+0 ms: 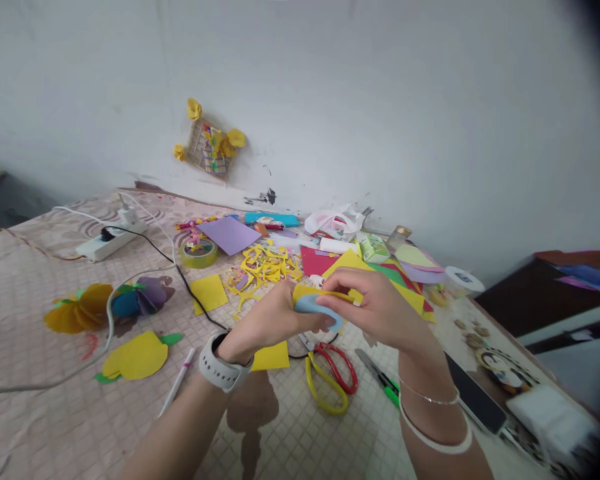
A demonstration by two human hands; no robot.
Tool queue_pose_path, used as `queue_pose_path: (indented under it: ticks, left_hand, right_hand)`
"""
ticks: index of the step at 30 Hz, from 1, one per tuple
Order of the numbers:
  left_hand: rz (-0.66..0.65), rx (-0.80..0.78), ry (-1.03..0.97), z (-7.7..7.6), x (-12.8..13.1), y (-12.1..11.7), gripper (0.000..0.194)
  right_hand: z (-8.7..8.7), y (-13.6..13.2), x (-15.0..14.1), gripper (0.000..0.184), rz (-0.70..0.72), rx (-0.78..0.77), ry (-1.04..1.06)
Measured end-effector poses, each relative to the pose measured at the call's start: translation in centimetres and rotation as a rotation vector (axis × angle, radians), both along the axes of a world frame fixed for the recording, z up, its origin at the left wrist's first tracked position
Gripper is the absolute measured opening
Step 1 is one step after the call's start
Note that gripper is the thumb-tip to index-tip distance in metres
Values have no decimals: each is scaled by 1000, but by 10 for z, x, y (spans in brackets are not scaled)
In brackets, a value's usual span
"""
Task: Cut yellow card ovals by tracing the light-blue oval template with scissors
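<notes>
My left hand (275, 317) and my right hand (380, 307) meet over the middle of the patterned bedsheet (45, 413). Together they pinch a curved light-blue paper piece (317, 310) with a yellow paper strip (320, 293) along its upper side. Part of both is hidden by my fingers. Beneath my hands lie a yellow paper sheet (270, 356) and scissors with red and yellow handles (331, 380). A green-handled craft knife (381, 379) lies below my right hand.
Loose yellow paper scraps (263, 267), coloured paper sheets (360, 270), a tape roll (199, 253) and a plastic bag (334, 221) lie ahead. Paper flowers (80, 308), a power strip (111, 241) and a phone (475, 393) flank my hands. A wall (380, 113) stands behind.
</notes>
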State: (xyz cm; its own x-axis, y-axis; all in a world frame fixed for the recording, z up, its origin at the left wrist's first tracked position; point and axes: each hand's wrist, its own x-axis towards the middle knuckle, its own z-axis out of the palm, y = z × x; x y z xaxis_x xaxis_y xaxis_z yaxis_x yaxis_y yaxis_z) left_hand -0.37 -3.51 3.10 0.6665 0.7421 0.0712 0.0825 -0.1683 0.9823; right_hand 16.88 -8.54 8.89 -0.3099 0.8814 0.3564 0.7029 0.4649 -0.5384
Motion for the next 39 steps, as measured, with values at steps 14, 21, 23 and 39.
queue_pose_path:
  ticks: [14,21,23,39]
  left_hand:
    - [386,-54,-659,12,-13,-1,22]
    - [479,-102,-753,17,-13,-7,14]
    - [532,-132,-801,19,-13,-7,10]
    - [529,-171,-621,14,-10,-2,9]
  right_hand:
    - [-190,-59,26,31,-535,-435,-11]
    - [-183,-47,39,13,-476,-559,247]
    - [-170,-47,35,21,-418,-570,379]
    - [-75,35,-53,20,-107,84,1123]
